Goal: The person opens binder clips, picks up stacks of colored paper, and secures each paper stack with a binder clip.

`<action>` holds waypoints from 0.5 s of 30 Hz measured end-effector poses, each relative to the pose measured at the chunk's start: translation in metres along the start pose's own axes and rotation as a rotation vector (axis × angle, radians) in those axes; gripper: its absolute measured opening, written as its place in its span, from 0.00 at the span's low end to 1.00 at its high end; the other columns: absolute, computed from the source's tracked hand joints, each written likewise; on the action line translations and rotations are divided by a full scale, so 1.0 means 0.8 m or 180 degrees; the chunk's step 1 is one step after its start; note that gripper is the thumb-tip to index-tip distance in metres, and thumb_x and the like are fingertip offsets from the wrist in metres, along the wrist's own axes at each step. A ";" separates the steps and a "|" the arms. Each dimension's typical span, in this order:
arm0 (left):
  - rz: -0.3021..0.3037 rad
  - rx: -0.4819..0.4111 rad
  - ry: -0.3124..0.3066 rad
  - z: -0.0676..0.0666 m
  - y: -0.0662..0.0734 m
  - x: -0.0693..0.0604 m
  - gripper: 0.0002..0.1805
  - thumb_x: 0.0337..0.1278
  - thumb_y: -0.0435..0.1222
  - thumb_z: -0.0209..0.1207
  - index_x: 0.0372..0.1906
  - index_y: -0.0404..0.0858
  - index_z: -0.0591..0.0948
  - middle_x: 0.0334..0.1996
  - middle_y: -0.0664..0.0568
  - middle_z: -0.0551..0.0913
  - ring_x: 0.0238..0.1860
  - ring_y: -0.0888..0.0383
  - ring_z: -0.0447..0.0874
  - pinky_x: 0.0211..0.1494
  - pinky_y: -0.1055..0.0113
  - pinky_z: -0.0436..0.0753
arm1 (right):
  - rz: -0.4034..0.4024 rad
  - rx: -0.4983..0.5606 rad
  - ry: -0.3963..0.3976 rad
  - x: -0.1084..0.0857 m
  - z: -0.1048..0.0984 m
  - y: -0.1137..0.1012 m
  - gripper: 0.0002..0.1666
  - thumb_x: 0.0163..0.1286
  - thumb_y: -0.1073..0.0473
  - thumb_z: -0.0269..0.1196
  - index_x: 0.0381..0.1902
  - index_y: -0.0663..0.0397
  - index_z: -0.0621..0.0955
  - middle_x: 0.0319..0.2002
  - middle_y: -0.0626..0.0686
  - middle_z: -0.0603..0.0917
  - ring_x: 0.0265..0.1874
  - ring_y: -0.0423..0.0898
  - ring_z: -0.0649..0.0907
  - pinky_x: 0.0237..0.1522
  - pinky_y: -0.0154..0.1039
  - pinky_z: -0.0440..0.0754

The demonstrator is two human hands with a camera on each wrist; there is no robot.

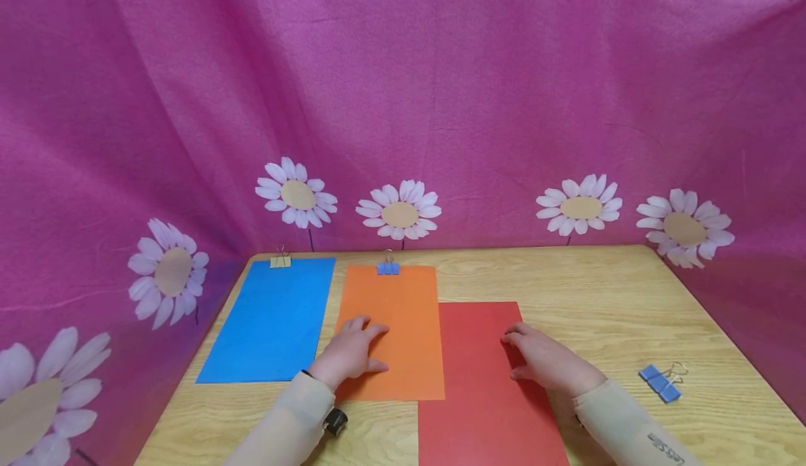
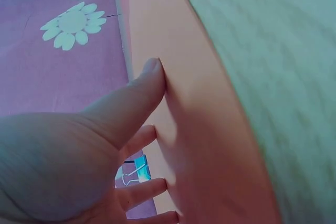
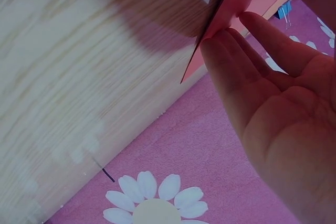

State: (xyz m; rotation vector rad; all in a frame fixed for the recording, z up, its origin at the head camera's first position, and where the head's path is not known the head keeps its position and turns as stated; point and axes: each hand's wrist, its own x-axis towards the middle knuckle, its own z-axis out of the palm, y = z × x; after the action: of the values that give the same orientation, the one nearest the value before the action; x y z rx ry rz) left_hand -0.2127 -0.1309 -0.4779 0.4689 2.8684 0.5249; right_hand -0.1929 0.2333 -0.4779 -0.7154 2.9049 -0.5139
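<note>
Fingertips of my left hand rest, spread apart, on an orange sheet. A blue binder clip grips that sheet's top edge. With its fingers nearly straight, my right hand touches a red sheet near its right edge. The red sheet lies partly beneath the orange one. In the right wrist view the right hand's fingers meet the red sheet's surface. The left wrist view shows the left thumb on the orange sheet.
A blue sheet with a yellow binder clip lies at the left. Another blue binder clip lies loose on the wooden table, right of the right hand. A purple flowered curtain surrounds the table's back and sides.
</note>
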 end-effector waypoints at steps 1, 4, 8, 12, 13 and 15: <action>-0.0006 0.0012 0.0006 0.000 0.000 0.000 0.38 0.54 0.46 0.75 0.69 0.42 0.77 0.72 0.34 0.67 0.72 0.33 0.65 0.70 0.39 0.73 | 0.0010 0.0010 -0.0008 0.000 0.000 0.000 0.32 0.57 0.58 0.79 0.56 0.66 0.81 0.54 0.56 0.80 0.54 0.55 0.82 0.58 0.51 0.83; -0.0069 -0.0014 -0.0006 -0.001 -0.001 0.002 0.38 0.55 0.46 0.74 0.71 0.43 0.76 0.74 0.34 0.66 0.74 0.34 0.63 0.72 0.39 0.71 | 0.0035 0.0027 -0.0027 0.000 -0.001 0.000 0.31 0.57 0.59 0.79 0.56 0.66 0.82 0.55 0.57 0.80 0.55 0.55 0.82 0.58 0.52 0.82; -0.0119 -0.0041 -0.0010 -0.004 -0.003 0.005 0.38 0.56 0.46 0.74 0.71 0.43 0.76 0.75 0.35 0.66 0.76 0.35 0.62 0.74 0.40 0.70 | 0.0115 0.0052 -0.0061 0.001 0.000 0.000 0.32 0.57 0.59 0.78 0.57 0.66 0.81 0.57 0.58 0.80 0.56 0.57 0.82 0.60 0.53 0.82; -0.0130 -0.0050 -0.0018 -0.005 -0.006 0.008 0.38 0.56 0.45 0.74 0.72 0.43 0.76 0.75 0.35 0.66 0.76 0.35 0.62 0.74 0.40 0.70 | 0.0151 0.0060 -0.0082 0.001 0.001 0.001 0.32 0.58 0.59 0.78 0.58 0.66 0.81 0.57 0.59 0.80 0.57 0.57 0.81 0.60 0.53 0.82; -0.0130 -0.0052 -0.0018 -0.005 -0.007 0.008 0.38 0.56 0.45 0.74 0.72 0.43 0.76 0.75 0.34 0.66 0.76 0.35 0.62 0.73 0.41 0.70 | 0.0151 0.0066 -0.0081 0.002 0.001 0.001 0.32 0.58 0.59 0.78 0.58 0.66 0.81 0.57 0.59 0.80 0.57 0.57 0.81 0.60 0.53 0.82; -0.0140 -0.0040 -0.0014 -0.004 -0.009 0.010 0.38 0.55 0.45 0.74 0.72 0.44 0.76 0.75 0.35 0.65 0.76 0.35 0.62 0.73 0.41 0.71 | 0.0146 0.0067 -0.0076 0.002 0.001 0.001 0.32 0.58 0.59 0.78 0.57 0.66 0.81 0.57 0.58 0.80 0.57 0.58 0.81 0.60 0.53 0.82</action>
State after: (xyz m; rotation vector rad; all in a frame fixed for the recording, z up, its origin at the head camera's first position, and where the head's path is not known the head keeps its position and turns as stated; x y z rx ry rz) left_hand -0.2228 -0.1358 -0.4784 0.4033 2.8624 0.5332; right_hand -0.1943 0.2329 -0.4788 -0.6460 2.8819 -0.5266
